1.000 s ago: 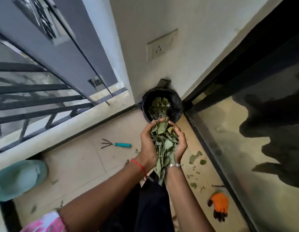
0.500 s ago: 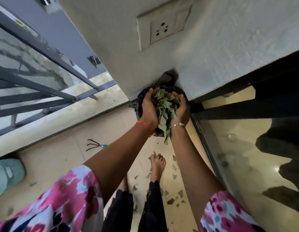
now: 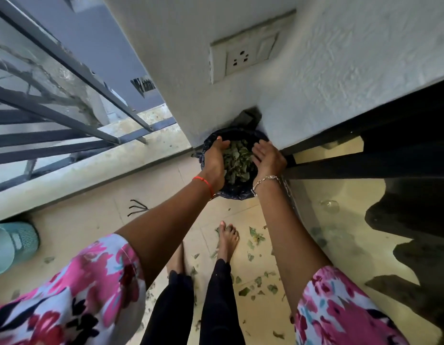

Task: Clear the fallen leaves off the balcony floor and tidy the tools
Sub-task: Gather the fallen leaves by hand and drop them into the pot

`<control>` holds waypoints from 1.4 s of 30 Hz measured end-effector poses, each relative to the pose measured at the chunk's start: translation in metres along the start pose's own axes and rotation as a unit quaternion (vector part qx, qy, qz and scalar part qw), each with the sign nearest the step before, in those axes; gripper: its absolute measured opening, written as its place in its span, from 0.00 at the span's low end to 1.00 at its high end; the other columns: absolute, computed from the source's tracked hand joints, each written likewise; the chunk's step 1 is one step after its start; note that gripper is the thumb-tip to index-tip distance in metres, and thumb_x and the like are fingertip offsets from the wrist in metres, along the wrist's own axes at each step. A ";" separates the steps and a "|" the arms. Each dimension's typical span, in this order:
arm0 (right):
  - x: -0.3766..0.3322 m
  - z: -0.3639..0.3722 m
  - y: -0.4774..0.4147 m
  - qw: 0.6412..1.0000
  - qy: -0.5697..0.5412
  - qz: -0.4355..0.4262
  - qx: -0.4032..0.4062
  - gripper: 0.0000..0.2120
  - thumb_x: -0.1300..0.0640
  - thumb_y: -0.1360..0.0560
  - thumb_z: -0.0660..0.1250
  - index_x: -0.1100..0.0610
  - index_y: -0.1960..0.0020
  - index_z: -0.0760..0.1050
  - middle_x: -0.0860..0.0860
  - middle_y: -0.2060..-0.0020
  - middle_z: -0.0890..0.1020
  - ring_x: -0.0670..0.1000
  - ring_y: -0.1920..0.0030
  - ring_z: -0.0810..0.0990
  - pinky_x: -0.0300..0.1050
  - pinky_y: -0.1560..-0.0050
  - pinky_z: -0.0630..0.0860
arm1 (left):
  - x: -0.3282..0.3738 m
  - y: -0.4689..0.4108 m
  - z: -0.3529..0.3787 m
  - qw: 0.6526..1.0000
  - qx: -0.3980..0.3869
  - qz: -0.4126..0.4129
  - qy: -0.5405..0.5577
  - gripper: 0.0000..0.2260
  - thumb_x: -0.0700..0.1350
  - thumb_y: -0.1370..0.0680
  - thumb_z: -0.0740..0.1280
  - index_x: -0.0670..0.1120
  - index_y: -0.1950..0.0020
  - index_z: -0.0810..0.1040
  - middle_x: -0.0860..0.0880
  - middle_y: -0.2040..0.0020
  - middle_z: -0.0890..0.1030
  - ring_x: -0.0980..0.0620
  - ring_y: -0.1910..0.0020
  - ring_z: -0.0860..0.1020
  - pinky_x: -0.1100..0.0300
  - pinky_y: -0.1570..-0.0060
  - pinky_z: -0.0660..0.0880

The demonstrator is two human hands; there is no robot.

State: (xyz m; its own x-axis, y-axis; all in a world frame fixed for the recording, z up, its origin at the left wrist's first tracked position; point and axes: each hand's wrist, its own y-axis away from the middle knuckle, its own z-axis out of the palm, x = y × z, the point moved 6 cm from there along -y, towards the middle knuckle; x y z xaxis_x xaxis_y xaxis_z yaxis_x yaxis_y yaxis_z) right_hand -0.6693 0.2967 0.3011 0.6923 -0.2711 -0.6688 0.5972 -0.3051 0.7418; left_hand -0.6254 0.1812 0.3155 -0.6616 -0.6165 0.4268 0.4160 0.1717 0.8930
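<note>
Pink floral sleeves (image 3: pixel 91 282); red wrist thread (image 3: pixel 204 183); silver bracelet (image 3: pixel 265 180); black trousers (image 3: pixel 216 307)

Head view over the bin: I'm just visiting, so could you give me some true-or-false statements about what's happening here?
1. The round black bin holds green leaves. True.
2. Both hands grip a bundle of leaves. False: the left hand and right hand are open over the bin, fingers gripping nothing.
3. The floor is swept clean. False: loose leaves lie on the beige tiled floor.
4. A white wall socket sits above the bin. True.
</note>
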 end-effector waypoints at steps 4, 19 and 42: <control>-0.022 0.004 0.055 0.997 0.050 -0.040 -0.031 0.10 0.65 0.24 0.59 0.69 0.49 0.76 0.59 0.61 0.80 0.54 0.62 0.79 0.45 0.57 0.77 | 0.020 0.042 -0.008 0.998 -0.022 0.037 -0.041 0.15 0.47 0.18 0.55 0.41 0.38 0.75 0.46 0.41 0.78 0.51 0.47 0.73 0.58 0.44 0.66; -0.053 0.066 0.369 0.592 0.619 -0.362 -0.369 0.12 0.58 0.23 0.61 0.64 0.46 0.76 0.62 0.45 0.76 0.60 0.43 0.75 0.45 0.46 0.68 | 0.092 0.327 -0.174 0.812 0.121 0.247 -0.515 0.14 0.46 0.21 0.63 0.40 0.39 0.75 0.41 0.37 0.73 0.44 0.36 0.70 0.59 0.39 0.64; 0.129 -0.104 0.646 -0.242 0.491 -0.523 -0.653 0.32 0.44 0.22 0.57 0.54 0.24 0.49 0.55 0.24 0.50 0.54 0.24 0.47 0.49 0.26 0.49 | -0.266 0.588 -0.286 0.770 0.584 0.030 -0.253 0.37 0.67 0.25 0.50 0.48 0.22 0.46 0.46 0.22 0.45 0.46 0.23 0.43 0.46 0.26 0.43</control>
State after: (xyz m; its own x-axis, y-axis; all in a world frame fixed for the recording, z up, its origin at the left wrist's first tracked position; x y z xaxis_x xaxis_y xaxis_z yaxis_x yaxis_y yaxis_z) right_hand -0.1523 0.1599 0.6995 -0.6265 -0.7140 -0.3127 -0.7778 0.5461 0.3112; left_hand -0.0265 0.2260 0.6862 -0.9447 -0.2520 0.2099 -0.1940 0.9454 0.2618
